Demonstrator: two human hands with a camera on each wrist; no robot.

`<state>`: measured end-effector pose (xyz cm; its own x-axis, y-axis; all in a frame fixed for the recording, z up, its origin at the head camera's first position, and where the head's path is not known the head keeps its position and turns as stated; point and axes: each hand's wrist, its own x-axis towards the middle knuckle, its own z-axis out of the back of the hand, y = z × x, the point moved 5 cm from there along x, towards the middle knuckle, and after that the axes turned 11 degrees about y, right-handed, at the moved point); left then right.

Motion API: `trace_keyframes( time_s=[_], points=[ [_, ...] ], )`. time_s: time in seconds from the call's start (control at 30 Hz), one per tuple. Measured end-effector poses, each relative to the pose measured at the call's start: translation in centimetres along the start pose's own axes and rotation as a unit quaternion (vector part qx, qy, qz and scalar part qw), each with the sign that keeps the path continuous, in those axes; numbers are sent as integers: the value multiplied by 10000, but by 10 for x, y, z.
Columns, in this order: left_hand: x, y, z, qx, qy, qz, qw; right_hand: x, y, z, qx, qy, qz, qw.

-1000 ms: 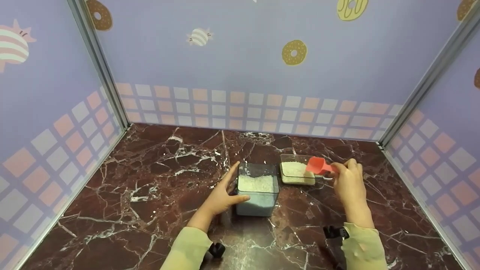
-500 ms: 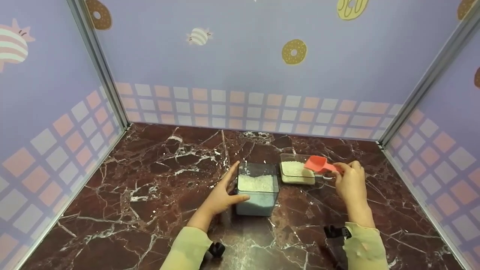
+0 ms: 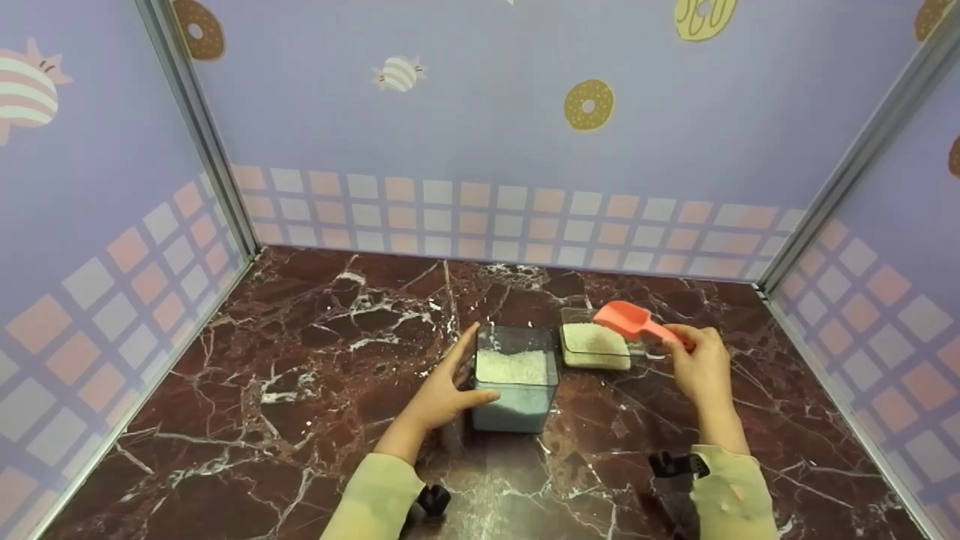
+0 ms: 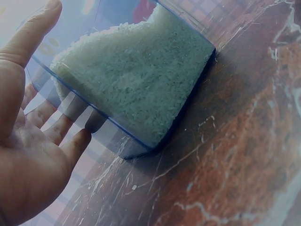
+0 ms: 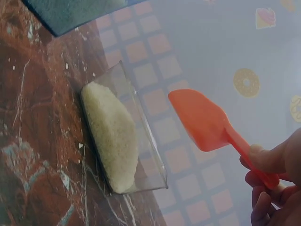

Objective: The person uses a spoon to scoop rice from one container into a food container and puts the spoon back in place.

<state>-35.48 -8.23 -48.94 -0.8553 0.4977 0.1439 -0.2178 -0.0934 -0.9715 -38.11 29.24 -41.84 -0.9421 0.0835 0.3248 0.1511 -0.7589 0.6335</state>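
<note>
A tall clear bluish container (image 3: pixel 514 409) with white rice (image 4: pixel 127 77) in it stands on the table in front of my left hand (image 3: pixel 442 394). That hand rests against its left side, fingers fairly straight and thumb along the near wall. To the right, my right hand (image 3: pixel 701 367) pinches the handle of a red-orange scoop (image 5: pixel 200 120) between thumb and fingers. The scoop's bowl hangs above a low clear box (image 5: pixel 151 141) that also holds rice (image 5: pixel 110 136). Apart from the rice, the scoop hovers with no grains visible in its bowl.
The dark red marbled table (image 3: pixel 315 427) has white veins and a few loose grains. Lilac panels (image 3: pixel 480 97) with checks and sweets enclose the back and both sides. The low box has a small handle (image 3: pixel 654 356) on its right.
My right hand has turned the scoop, its bowl moving left and slightly up over the low box. The left hand and tall container stay where they were.
</note>
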Motion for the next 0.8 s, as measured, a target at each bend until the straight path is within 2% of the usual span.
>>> trace_keyframes(
  time_s=[0.23, 0.53, 0.67, 0.8],
  points=[
    [0, -1, 0, -3, -13, 3, 10000, -4, 18, 5, 286, 198, 133, 9993],
    [-1, -1, -1, -24, 2, 44, 10000, -18, 54, 15, 965, 479, 1017, 9890],
    [-1, -1, -1, 21, -13, 36, 10000, -25, 68, 13, 957, 675, 1258, 9851],
    [0, -1, -1, 18, -40, 7, 10000, -31, 85, 6, 837, 1068, 1533, 9788]
  ],
)
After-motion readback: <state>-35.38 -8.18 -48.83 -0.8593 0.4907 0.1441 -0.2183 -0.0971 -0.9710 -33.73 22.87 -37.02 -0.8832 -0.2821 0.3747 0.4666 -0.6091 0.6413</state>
